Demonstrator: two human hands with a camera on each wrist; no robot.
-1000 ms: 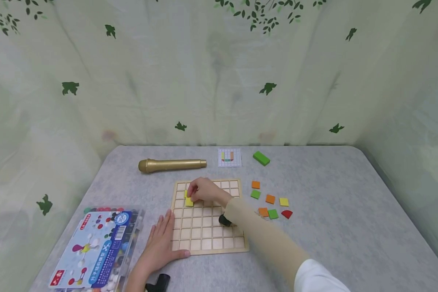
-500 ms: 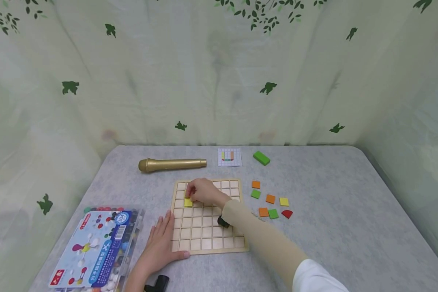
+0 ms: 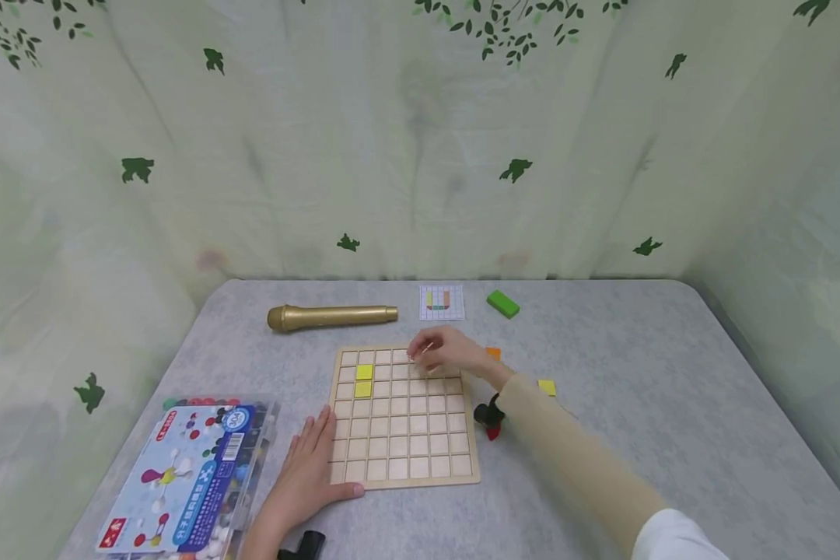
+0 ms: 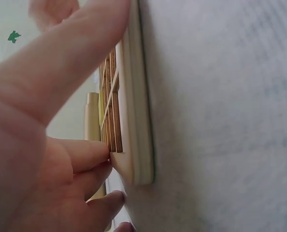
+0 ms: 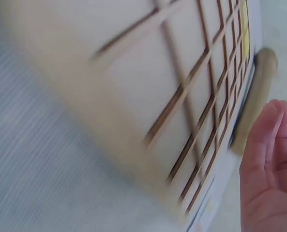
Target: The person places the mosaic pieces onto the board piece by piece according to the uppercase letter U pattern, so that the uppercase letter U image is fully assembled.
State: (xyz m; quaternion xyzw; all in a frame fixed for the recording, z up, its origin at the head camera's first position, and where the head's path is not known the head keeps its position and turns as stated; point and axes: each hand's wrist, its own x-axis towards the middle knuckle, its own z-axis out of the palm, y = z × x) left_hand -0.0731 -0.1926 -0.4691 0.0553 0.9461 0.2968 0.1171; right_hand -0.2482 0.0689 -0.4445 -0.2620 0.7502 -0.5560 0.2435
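Note:
A wooden grid board [image 3: 398, 446] lies flat on the table, with two square yellow tiles [image 3: 364, 372] set one above the other in its upper left. My left hand [image 3: 304, 470] rests along the board's left side, fingers straight and thumb near the front edge; the left wrist view shows the thumb [image 4: 75, 53] and fingertips at the board's rim [image 4: 139, 145]. Over the board's upper right hovers my right hand [image 3: 455, 351], its fingers loosely bent. In the right wrist view nothing shows between those fingers [image 5: 264, 140].
An orange tile [image 3: 493, 353], a yellow tile [image 3: 547, 387] and a red piece [image 3: 493, 432] lie around the right forearm, which hides other tiles. Behind the board are a gold microphone-shaped object [image 3: 332, 316], a pattern card [image 3: 442, 302] and a green block [image 3: 503, 304]. A plastic case [image 3: 175, 474] stands left.
My right hand has left the upper yellow tile, which now lies uncovered above the other one, and has moved right across the board. My left hand has stayed in place.

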